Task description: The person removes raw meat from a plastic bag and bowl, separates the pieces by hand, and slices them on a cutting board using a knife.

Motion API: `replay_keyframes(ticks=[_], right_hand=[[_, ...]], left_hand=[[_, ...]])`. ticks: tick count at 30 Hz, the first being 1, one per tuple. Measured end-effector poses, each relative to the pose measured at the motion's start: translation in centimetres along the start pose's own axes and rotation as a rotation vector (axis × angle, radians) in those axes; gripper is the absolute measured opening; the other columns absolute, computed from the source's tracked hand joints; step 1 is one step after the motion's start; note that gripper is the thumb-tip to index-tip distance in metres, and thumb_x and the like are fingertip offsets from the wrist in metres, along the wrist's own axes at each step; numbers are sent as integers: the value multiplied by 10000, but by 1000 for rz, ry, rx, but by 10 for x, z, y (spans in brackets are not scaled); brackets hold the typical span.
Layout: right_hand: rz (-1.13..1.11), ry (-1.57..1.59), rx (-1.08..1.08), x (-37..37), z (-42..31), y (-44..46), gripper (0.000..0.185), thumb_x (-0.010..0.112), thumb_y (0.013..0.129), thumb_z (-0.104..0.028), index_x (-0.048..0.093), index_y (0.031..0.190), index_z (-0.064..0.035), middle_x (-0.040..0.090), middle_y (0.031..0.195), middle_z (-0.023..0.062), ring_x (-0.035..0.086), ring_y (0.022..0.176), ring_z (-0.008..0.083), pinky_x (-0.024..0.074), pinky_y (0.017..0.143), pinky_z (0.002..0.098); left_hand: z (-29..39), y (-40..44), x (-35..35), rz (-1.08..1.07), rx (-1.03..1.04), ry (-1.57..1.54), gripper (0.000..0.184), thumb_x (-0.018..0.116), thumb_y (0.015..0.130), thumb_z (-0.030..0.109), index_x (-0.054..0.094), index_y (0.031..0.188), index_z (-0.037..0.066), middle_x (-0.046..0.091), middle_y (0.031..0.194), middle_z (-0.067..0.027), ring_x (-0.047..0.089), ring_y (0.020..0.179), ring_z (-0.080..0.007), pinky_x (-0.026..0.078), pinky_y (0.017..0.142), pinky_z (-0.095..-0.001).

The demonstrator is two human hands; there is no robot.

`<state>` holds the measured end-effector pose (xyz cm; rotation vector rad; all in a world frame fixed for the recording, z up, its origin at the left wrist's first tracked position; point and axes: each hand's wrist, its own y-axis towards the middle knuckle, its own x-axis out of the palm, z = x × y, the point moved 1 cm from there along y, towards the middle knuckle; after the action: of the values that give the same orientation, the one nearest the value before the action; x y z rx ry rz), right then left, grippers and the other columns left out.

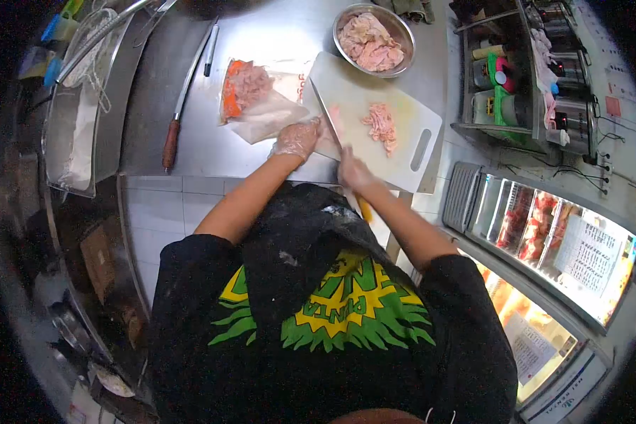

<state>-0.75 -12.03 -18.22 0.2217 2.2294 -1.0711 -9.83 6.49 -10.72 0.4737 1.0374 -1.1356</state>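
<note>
My right hand (355,172), in a clear plastic glove, grips a knife (326,109) with a yellow handle. Its long blade lies across the left part of a white cutting board (418,127). Also gloved, my left hand (297,139) has its fingers curled at the board's left edge, close to the blade, on pale raw meat that they largely hide. A thin slice of meat (336,116) shows just right of the blade. Farther right on the board sits a small heap of cut raw meat (381,128).
A steel bowl (411,49) of raw meat stands behind the board. An opened plastic bag (244,92) with pinkish meat lies left. Beyond it are a wooden-handled sharpening steel (171,141), a black-ended marker (210,53) and a metal trough (83,141). Lit display cases (544,219) stand at right.
</note>
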Motion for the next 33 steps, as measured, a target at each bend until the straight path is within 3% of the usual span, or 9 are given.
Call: replay_keyframes(ticks=[4,5,8,12,19,21,26,28,33], right_hand=[[247,-234,-194,-11,-43,-71,442,240,857,-156,203,1230,79,473,914,386,507,853,464,429,719,481],[12,-149,-22,-31,-60,-66,382,242,856,-154,299,1146,88,487,888,374,512,849,457,430,714,482],[15,225,113,-73,-110,-15,298,254,846,-143,317,1044,69,499,862,367,515,845,455,424,727,476],[-14,13,-137,-75,-107,-37,326,243,842,-161,313,1048,81,504,849,365,523,844,444,423,739,463],[132,76,12,-55,-49,-108,321,340,805,-114,270,1076,44,509,832,357,538,799,445,419,708,483],[215,197,256,-54,-33,-93,260,334,812,-124,294,1026,19,523,813,335,533,785,455,409,704,495],[244,113,145,-58,-15,-86,249,361,798,-131,299,995,9,532,795,320,525,766,463,400,692,504],[222,121,-15,-53,-27,-89,270,380,792,-132,304,1007,14,528,789,323,530,759,453,399,686,503],[16,72,15,-51,-52,-93,315,373,784,-96,301,1053,51,521,825,333,529,815,442,399,716,492]], left_hand=[[6,-5,-8,-54,-87,-76,189,440,805,236,509,922,104,600,777,-168,593,728,-324,464,636,-427],[8,-9,-12,-11,-80,-156,188,441,805,235,505,921,101,597,787,-173,590,734,-332,461,646,-431],[4,-4,-7,-83,-95,-87,208,443,804,238,497,923,77,592,808,-187,584,747,-344,459,653,-438],[1,-2,3,0,-143,-54,253,461,796,265,491,917,45,590,807,-192,582,757,-344,460,657,-439],[0,-8,-6,-87,-141,61,479,587,706,420,503,919,-1,568,927,-210,566,861,-330,458,734,-394],[0,-8,-5,-157,-187,61,487,586,708,423,509,930,-4,567,931,-211,563,871,-329,453,746,-396],[-10,-2,17,-267,-126,236,492,559,728,422,522,961,-10,552,976,-215,545,916,-328,440,780,-400],[1,-7,8,-272,-374,54,463,520,755,399,521,968,-12,535,1015,-216,533,939,-330,436,792,-402],[17,-14,-5,-194,-263,142,423,488,777,358,509,982,-11,526,1029,-220,525,952,-333,424,816,-401]])
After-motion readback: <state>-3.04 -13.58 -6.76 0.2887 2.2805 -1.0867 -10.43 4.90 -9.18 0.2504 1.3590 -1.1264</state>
